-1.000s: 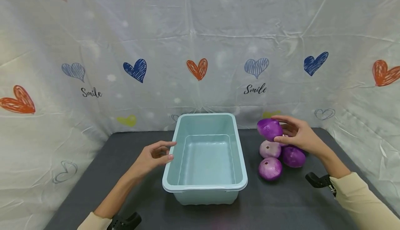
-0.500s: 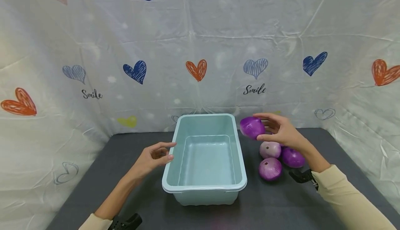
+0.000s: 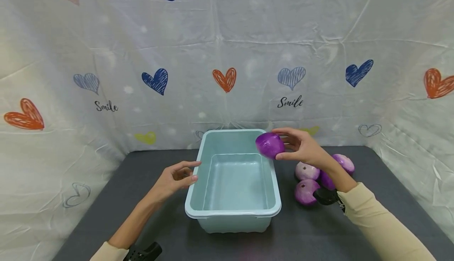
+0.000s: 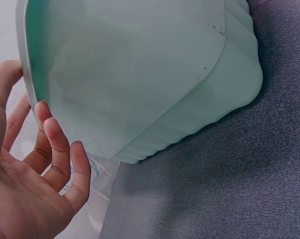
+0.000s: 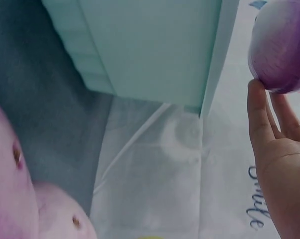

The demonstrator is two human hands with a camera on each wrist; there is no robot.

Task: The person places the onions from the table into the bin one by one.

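A red onion (image 3: 270,145), deep purple and glossy, is pinched between the thumb and fingers of my right hand (image 3: 301,147). In the head view it overlaps the far right rim of a pale blue-green plastic basin (image 3: 234,213). My left hand (image 3: 173,177) holds the basin's left rim. In the left wrist view, the thumb and index finger (image 4: 15,119) reach over the rim while the other fingers curl outside the wall. The right wrist view shows the held onion (image 5: 279,47) on the fingertips, partly cut off by the frame edge.
Several more red onions sit right of the basin, among them a pale one (image 3: 306,171) and a purple-pink one (image 3: 306,192); my right forearm partly covers the group. A dark cloth (image 3: 156,221) covers the table. A white curtain (image 3: 184,48) printed with hearts hangs behind.
My right hand has carried the red onion leftward from above the other onions to the basin's right rim. The left hand has stayed at the left rim.
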